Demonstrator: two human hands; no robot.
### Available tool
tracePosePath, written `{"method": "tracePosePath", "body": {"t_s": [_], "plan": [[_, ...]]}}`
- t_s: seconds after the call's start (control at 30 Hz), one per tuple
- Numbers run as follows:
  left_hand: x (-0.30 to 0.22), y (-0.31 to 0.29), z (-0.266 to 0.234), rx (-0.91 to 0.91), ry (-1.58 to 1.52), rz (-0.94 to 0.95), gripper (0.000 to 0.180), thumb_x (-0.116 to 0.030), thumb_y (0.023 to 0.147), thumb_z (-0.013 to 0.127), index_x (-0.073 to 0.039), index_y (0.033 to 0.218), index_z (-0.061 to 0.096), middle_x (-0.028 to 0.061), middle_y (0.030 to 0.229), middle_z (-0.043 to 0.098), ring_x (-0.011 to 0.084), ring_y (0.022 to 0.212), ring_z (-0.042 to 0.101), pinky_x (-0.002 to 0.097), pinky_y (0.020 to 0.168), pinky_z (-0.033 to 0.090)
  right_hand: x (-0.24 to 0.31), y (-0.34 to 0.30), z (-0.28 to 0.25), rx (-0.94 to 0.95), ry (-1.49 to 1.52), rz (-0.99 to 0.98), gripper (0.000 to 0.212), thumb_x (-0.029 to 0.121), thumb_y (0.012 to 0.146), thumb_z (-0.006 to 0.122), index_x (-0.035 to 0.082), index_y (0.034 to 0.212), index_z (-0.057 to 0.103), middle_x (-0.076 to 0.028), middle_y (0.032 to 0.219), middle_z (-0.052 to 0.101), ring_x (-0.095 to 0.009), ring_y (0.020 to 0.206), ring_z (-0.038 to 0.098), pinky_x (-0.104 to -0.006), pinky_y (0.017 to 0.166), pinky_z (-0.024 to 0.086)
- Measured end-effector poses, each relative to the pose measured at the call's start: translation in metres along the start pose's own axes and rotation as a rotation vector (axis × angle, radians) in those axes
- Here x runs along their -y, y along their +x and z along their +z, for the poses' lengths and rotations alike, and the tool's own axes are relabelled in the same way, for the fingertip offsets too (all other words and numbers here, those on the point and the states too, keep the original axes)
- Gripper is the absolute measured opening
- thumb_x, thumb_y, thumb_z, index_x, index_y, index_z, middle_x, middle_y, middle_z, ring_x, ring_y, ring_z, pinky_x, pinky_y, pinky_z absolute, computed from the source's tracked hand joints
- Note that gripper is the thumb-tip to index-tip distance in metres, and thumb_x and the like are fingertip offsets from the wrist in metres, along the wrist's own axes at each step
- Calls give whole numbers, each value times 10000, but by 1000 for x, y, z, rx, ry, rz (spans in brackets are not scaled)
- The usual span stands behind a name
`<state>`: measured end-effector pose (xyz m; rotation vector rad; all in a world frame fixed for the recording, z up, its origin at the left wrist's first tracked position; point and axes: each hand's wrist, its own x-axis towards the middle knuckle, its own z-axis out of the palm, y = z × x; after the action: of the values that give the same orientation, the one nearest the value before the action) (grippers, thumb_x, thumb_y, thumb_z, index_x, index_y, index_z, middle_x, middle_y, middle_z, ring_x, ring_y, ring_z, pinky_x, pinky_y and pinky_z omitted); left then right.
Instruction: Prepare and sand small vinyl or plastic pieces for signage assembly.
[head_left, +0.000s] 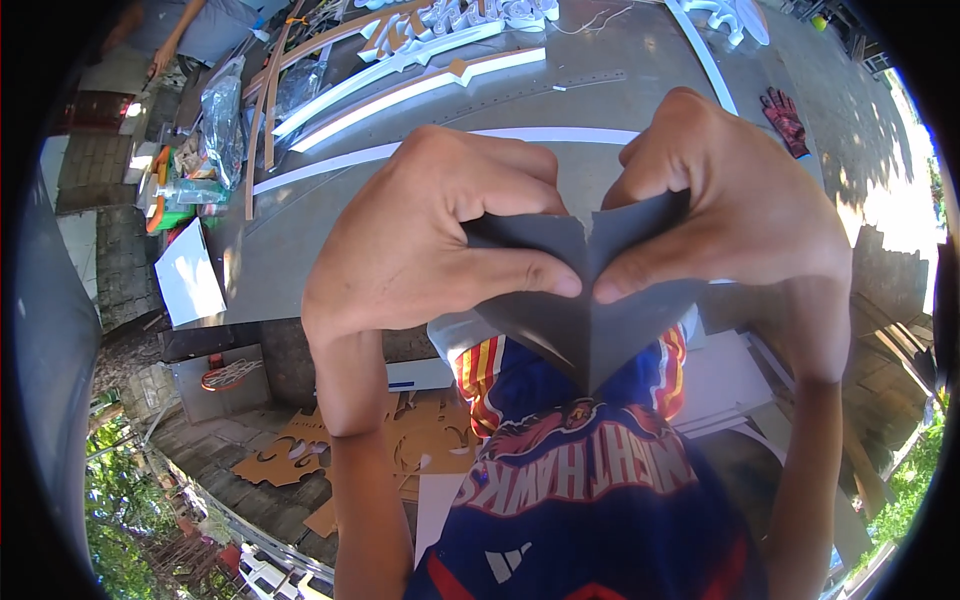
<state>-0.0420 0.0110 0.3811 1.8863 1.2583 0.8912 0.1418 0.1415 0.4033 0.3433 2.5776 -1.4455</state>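
Between my two hands is a dark grey sheet, bent along a crease into a V whose point hangs toward my lap. At its upper edge a small split shows where the crease ends. My left hand pinches the left half, thumb on the near face and fingers curled behind. The right half is gripped the same way by my right hand. Both thumb tips lie close together on either side of the crease. The sheet is held up in front of the near edge of a grey table.
White strips and cut-out white letters lie across the table's far side. A red and black glove rests at the right. Clear plastic bags sit at the left, near another person's arm. Brown cut board lies below.
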Motion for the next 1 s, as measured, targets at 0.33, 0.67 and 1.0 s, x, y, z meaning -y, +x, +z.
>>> {"method": "tracePosePath", "body": {"t_s": [0.33, 0.67, 1.0], "plan": [[1, -4, 9, -222, -78, -31, 218, -3, 583, 876, 39, 722, 713, 69, 650, 624, 109, 591, 552, 257, 535, 371, -14, -7, 13, -290, 38, -254, 263, 100, 605, 911, -39, 710, 714, -89, 621, 649, -127, 531, 580, -275, 480, 371], [1, -5, 7, -189, -4, -78, 178, -17, 670, 850, 13, 768, 704, 38, 699, 642, 79, 627, 568, 235, 560, 387, -16, -6, 17, -394, -60, -318, 210, 77, 622, 891, -18, 731, 739, -113, 652, 690, -142, 564, 629, -262, 510, 437], [-2, -4, 8, -61, 3, -101, 160, -43, 680, 851, -2, 746, 711, 48, 685, 653, 95, 600, 582, 250, 540, 395, -12, -3, 9, -211, -263, -346, 257, 91, 568, 902, -10, 747, 749, -106, 597, 648, -148, 538, 547, -288, 505, 390]]}}
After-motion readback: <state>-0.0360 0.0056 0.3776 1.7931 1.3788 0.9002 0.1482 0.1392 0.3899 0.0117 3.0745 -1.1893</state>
